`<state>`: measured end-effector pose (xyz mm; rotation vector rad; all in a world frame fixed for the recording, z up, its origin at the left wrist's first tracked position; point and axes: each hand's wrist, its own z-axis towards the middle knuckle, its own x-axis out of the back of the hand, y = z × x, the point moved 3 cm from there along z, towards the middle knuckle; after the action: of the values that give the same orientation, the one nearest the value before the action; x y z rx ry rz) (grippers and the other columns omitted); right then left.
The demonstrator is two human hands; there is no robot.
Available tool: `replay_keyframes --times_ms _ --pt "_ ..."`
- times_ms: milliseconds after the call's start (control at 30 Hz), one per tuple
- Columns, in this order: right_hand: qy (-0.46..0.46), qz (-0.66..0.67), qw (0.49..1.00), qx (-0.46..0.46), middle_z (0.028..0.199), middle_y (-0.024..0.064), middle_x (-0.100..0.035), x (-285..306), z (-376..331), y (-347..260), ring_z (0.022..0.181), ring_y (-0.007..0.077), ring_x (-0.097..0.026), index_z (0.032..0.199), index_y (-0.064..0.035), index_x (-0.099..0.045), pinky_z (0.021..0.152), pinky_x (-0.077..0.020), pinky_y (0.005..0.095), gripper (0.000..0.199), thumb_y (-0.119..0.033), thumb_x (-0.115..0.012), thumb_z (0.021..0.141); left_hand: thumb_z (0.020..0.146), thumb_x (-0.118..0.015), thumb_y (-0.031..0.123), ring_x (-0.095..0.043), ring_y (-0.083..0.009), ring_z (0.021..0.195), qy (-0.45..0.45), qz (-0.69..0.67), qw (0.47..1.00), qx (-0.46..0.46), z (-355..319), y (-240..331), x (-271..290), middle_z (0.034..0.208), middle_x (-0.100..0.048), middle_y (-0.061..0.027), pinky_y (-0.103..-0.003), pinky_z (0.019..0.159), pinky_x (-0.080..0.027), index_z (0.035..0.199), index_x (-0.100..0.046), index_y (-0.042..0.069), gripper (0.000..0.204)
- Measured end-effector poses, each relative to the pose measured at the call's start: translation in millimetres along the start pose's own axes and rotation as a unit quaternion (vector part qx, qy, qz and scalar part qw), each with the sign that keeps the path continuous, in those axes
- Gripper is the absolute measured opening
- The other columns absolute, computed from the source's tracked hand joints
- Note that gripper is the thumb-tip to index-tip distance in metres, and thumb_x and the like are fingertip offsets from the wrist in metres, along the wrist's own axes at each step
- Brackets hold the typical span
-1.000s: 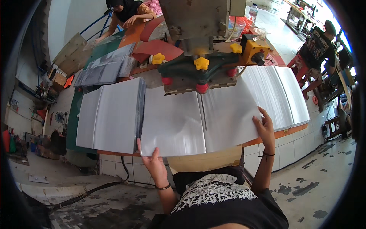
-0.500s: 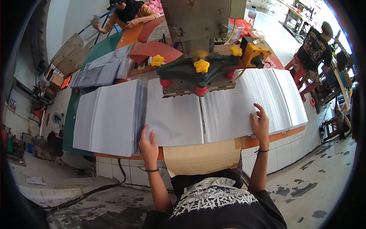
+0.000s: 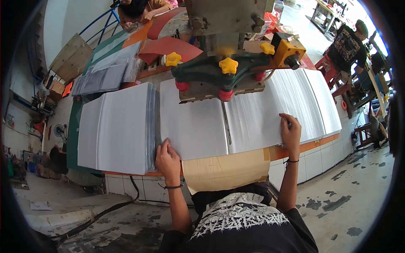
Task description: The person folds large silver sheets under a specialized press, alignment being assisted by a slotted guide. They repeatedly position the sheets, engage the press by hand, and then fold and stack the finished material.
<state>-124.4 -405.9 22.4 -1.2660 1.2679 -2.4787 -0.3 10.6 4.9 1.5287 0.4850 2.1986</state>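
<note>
White glossy sheets (image 3: 194, 126) are lying flat across the orange-edged workbench (image 3: 295, 149), under the green metal press head with yellow star knobs (image 3: 219, 74). The left hand (image 3: 168, 158) is pressing down, fingers spread, on the near left edge of the middle sheet (just beside the tall white stack (image 3: 118, 126)). The right hand (image 3: 290, 130) is resting flat, fingers loosely extended, on the fanned pile of white sheets (image 3: 295, 105) at right.
</note>
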Motion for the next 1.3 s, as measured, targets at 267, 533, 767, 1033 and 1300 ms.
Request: replay_keyframes --times_ms 267,533,767,1033,1300 --pt "0.012 -0.008 1.0 -0.001 0.099 0.0139 -0.074 -2 2 0 0.093 0.0282 -0.066 0.105 -0.0037 -0.075 0.086 -0.0509 0.0368 0.02 -0.008 -0.06 0.093 0.097 -0.057 0.011 -0.067 -0.0381 0.083 0.012 -0.001 1.0 -0.01 3 0 -1 0.094 -0.069 -0.0173 -0.045 0.071 -0.053 0.114 -0.072 0.006 0.024" --pt "-0.003 -0.003 1.0 -0.018 0.1 0.0135 -0.074 -3 2 3 0.095 0.0277 -0.067 0.108 -0.0054 -0.075 0.087 -0.0511 0.0358 0.022 -0.011 -0.059 0.095 0.097 -0.057 0.012 -0.068 -0.0373 0.082 0.019 0.004 1.0 -0.019 1 -5 -4 0.094 -0.069 -0.0158 -0.045 0.07 -0.053 0.114 -0.073 0.008 0.024" --pt "-0.033 0.014 0.999 -0.038 0.101 0.0176 -0.074 -4 8 13 0.093 0.0258 -0.069 0.112 -0.0052 -0.074 0.084 -0.0526 0.0352 0.024 -0.015 -0.059 0.097 0.096 -0.057 0.012 -0.068 -0.0365 0.079 0.018 0.005 0.999 -0.027 2 -6 -3 0.091 -0.068 -0.0145 -0.045 0.067 -0.053 0.114 -0.073 0.008 0.024" --pt "-0.027 0.013 0.999 -0.046 0.102 0.0194 -0.074 -4 9 24 0.094 0.0253 -0.071 0.114 -0.005 -0.074 0.085 -0.0528 0.0347 0.026 -0.017 -0.059 0.097 0.097 -0.058 0.013 -0.068 -0.0372 0.084 0.006 -0.003 1.0 -0.02 -1 -6 -3 0.096 -0.07 -0.0155 -0.045 0.071 -0.053 0.114 -0.073 0.008 0.024" --pt "-0.025 0.0 0.999 -0.039 0.107 0.013 -0.075 -6 7 18 0.097 0.0183 -0.069 0.115 -0.0042 -0.073 0.086 -0.0521 0.0306 0.025 -0.015 -0.059 0.099 0.097 -0.056 0.013 -0.069 -0.0346 0.079 0.018 0.007 1.0 -0.024 1 -3 -1 0.092 -0.069 -0.013 -0.044 0.067 -0.054 0.115 -0.073 0.008 0.025"
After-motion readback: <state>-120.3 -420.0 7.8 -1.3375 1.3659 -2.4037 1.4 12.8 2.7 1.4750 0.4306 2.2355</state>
